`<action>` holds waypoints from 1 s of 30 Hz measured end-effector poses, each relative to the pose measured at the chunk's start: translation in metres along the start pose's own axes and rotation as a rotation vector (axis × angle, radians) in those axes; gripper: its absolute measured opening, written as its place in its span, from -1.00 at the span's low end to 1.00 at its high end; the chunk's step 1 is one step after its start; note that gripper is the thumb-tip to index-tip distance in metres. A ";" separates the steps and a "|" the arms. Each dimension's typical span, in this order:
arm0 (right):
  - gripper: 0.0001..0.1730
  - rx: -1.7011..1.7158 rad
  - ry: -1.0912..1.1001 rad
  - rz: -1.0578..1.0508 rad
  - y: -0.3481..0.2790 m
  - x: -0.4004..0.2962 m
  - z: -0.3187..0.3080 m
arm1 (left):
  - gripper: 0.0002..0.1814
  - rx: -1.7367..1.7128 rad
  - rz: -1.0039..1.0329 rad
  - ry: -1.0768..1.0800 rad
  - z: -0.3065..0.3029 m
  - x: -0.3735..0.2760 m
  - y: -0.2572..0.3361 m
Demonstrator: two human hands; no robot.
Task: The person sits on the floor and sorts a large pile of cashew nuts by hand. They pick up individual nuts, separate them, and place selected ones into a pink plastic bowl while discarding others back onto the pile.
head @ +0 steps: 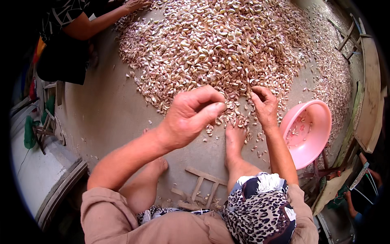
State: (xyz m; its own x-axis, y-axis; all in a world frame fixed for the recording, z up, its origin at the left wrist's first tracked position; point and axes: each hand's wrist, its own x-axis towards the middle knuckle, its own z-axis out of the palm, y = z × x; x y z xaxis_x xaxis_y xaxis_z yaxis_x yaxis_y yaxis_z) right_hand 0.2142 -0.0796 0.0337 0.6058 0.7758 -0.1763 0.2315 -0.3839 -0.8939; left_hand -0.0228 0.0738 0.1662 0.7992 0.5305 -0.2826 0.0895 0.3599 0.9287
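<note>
A large heap of unpeeled garlic cloves (213,52) lies on the concrete floor before me, its near edge reaching my bare foot. My left hand (195,114) is raised in front of the heap, thumb and fingertips brought together; whether something small is between them cannot be told. At the heap's near right edge is my right hand (264,105), with thumb and forefinger close together at the cloves; a clove may be between them, but this is too small to tell. Right of that forearm, a pink plastic basin (315,134) stands tilted, with a few cloves and skins inside.
Another person's arm (103,26) reaches to the heap at the upper left. Small wooden frame pieces (198,189) lie between my legs. More cloves and skins (332,79) spread along the right, beside wooden boards (368,91). Part of another person (350,201) shows at the lower right.
</note>
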 end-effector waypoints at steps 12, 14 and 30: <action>-0.67 0.638 -0.525 -0.865 -0.259 -0.068 -0.054 | -0.56 0.637 -0.559 1.062 -0.102 -0.138 -0.172; -0.64 0.595 -0.547 -0.852 -0.262 -0.071 -0.047 | -0.49 0.690 -0.843 1.034 -0.094 -0.141 -0.239; -0.32 0.517 -0.746 -0.786 -0.282 -0.070 0.003 | -0.42 0.793 -0.689 1.071 -0.088 -0.153 -0.264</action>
State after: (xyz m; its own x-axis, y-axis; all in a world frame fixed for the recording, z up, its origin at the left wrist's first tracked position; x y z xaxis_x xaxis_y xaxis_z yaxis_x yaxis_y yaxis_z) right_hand 0.1048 -0.0242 0.2965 -0.1938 0.8723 0.4490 -0.0965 0.4385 -0.8936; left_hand -0.2214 -0.0350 -0.0571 -0.3029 0.8561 -0.4188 0.8275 0.4543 0.3300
